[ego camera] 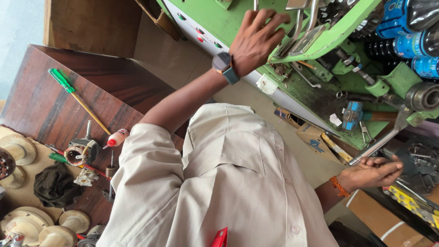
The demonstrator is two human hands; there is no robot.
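The left hand (256, 39), with a wristwatch (222, 62) on its wrist, reaches up onto the green machine (215, 23). Its fingers are slightly spread and bent over the edge of the green frame, just beside a tilted metal plate (305, 40); whether they grip the frame or only rest on it cannot be told. The right hand (372, 173), with an orange thread round the wrist, is low at the right, well apart from the left. Its fingers are closed about the lower end of a long metal lever handle (377, 145), which slants up from the hand to the machine's right side. Behind the left arm stands a dark wooden table (41, 100). On it lie a green-handled screwdriver (68, 84), a small bottle with a red tip (116, 137) and a dark cloth (55, 184). Blue spools (411, 43) sit at the machine's upper right, and a cardboard box (313, 135) lies on the floor below.
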